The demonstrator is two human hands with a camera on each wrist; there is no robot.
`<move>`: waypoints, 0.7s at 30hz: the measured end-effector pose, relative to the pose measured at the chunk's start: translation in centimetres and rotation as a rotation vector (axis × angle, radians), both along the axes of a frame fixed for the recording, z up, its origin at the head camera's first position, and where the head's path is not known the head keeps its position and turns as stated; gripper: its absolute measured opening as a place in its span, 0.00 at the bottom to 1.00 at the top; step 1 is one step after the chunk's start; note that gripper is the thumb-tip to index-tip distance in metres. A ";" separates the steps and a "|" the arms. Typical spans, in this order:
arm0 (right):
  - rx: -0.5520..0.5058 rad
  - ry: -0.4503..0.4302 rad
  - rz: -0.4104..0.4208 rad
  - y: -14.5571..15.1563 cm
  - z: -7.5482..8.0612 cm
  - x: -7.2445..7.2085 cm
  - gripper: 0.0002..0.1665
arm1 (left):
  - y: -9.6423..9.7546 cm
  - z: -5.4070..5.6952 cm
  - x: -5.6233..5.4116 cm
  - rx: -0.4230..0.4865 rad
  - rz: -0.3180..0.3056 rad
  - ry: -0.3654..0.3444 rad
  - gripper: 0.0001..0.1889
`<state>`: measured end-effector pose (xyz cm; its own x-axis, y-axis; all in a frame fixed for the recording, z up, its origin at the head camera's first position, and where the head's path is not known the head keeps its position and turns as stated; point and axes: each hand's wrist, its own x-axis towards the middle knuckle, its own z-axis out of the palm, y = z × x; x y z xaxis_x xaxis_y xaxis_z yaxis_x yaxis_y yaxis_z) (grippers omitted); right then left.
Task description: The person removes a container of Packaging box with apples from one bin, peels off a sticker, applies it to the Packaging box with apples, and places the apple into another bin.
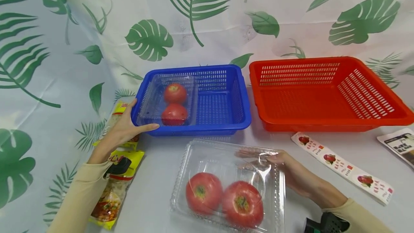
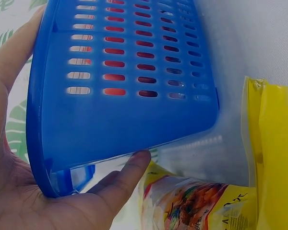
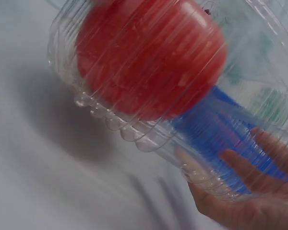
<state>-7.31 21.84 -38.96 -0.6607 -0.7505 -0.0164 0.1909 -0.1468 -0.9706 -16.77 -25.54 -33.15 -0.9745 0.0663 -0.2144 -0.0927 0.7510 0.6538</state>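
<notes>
My right hand (image 1: 291,172) grips the right edge of a clear plastic clamshell box (image 1: 215,154), thumb on the near side and fingers seen through the plastic. Two red apples (image 1: 242,204) lie side by side in it. In the right wrist view the box's ridged edge (image 3: 129,133) hangs over the table, a shadow beneath. My left hand (image 1: 124,127) holds the left front corner of a blue basket (image 1: 213,129), thumb along the front rim, fingers against the outer side wall (image 2: 134,124). Inside that basket, at its left, sits a second clear box (image 1: 191,118) with two apples (image 1: 175,114).
A red basket (image 1: 310,122) stands right of the blue one. In front of it lies a strip of fruit labels (image 1: 343,168), with a printed packet (image 1: 399,146) at the far right. Yellow food packets (image 1: 113,190) lie along the left, beneath my left forearm. A leaf-patterned curtain (image 1: 220,28) hangs behind.
</notes>
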 end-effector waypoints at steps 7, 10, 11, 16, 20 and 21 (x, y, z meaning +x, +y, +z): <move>0.119 -0.034 -0.038 -0.2 -0.6 -1.5 0.34 | -0.2 0.0 0.1 0.006 -0.002 -0.001 0.69; 0.215 -0.067 -0.168 0.2 -1.4 -1.7 0.34 | -0.1 0.0 0.0 0.019 0.000 -0.008 0.69; 0.246 -0.075 -0.214 0.3 -1.4 -1.7 0.33 | 0.0 0.0 0.0 0.023 0.001 -0.009 0.69; 0.281 -0.077 -0.292 -0.8 -0.6 -2.0 0.31 | -0.1 0.0 0.1 0.033 -0.004 -0.006 0.68; 0.294 -0.085 -0.375 -1.7 0.1 -1.9 0.29 | -0.2 -0.1 0.1 0.032 -0.005 -0.001 0.67; 0.297 -0.089 -0.394 -1.8 0.2 -1.8 0.29 | -0.3 -0.1 0.1 0.029 -0.006 -0.001 0.68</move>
